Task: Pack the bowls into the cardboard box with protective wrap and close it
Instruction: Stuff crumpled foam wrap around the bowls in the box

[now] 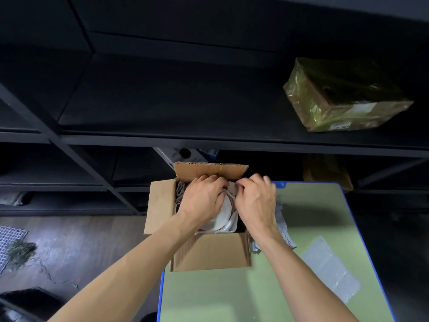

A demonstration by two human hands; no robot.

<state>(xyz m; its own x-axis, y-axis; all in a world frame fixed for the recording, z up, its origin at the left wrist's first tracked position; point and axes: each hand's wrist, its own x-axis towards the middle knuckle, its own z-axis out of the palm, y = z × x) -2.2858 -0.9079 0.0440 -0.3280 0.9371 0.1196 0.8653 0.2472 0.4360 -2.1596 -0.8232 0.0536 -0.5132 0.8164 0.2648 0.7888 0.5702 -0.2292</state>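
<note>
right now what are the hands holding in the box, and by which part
The left hand and right hand pinch the protective wrap at its far top edge above the bowls in the cardboard box. Any rim contact is hidden.

The picture is dim in general. Light falls from above onto the near middle, so the green bench (313,228), the left hand (202,198), the right hand (255,201) and the cardboard box (209,254) are lit well and evenly. The wrapped bowls (222,214) are the palest spot. A soft shadow lies on the bench at 3 o'clock of the box. The black shelves (162,101), from 9 to 3 o'clock, show almost no detail. Small glare sits on the film of the parcel (343,96) at 2 o'clock, and a bluish sheen on the floor (81,247) at 8 o'clock. The wide lens bends straight lines near the edges. The outlines of the hands look a little soft.
</note>
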